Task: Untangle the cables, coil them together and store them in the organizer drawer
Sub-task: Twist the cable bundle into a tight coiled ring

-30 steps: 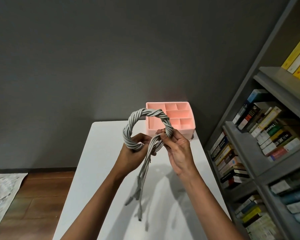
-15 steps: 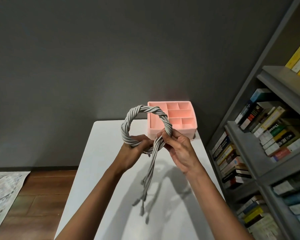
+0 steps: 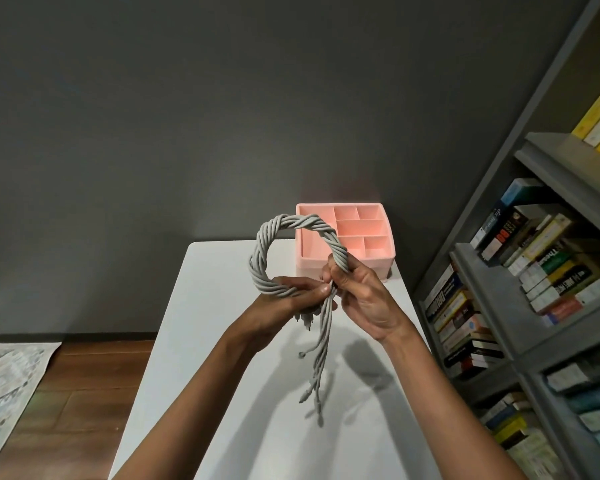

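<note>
A bundle of grey cables [image 3: 274, 237], twisted together into an upright loop, is held above the white table [image 3: 201, 341]. My left hand [image 3: 284, 299] grips the loop's lower left part. My right hand [image 3: 364, 299] pinches the loop's right side where the strands cross. The loose cable ends [image 3: 321, 368] hang down between both hands toward the tabletop. Behind the loop, at the table's far right, stands the pink organizer drawer [image 3: 347, 265] with several open compartments; the cables hide part of its left side.
A grey bookshelf [image 3: 499, 306] packed with books runs along the right, close to the table's edge. A dark wall stands behind the table. Wooden floor [image 3: 94, 375] and a patterned rug [image 3: 7, 375] lie to the left.
The loop has stayed between my hands while the hanging ends have swung slightly right. My hands have shifted closer together at the crossing point.
</note>
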`<state>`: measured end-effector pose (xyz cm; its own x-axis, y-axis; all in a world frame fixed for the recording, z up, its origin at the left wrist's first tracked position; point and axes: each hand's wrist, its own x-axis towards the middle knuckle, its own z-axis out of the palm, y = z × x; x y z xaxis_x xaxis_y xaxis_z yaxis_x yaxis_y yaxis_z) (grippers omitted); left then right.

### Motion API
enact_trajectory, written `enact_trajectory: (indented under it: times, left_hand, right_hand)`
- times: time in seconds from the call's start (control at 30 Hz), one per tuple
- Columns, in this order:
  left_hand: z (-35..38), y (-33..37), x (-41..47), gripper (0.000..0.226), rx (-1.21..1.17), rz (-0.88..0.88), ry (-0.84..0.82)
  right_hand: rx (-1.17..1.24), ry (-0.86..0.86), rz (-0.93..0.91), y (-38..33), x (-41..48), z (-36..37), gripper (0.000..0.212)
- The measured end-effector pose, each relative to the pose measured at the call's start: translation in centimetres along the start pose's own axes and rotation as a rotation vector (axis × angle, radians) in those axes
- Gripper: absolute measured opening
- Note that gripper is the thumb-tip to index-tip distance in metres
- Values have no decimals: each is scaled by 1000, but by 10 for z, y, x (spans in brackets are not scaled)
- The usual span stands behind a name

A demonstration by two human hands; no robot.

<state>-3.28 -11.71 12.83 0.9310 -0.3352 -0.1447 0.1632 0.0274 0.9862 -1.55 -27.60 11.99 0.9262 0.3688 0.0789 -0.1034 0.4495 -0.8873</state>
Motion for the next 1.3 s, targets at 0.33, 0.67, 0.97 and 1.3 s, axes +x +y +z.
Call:
enact_trajectory:
  times: [0.33,0.67,0.97,1.3]
  left_hand:
    - [-2,-9,4,37,-78,74,302]
    - [2,-7,5,18,-97,94,405]
    - [-11,0,-4,34,-205,-94,163]
    - [-4,11,-14,47,-389,-129,-278]
  right_hand:
    - [-287,208,216,27,-20,17,55]
    - [-729,300,-10,43,-21,30,11]
    - [-429,232,-7,-3,-8,1,21]
    - [325,-80,7,10,-3,12,41]
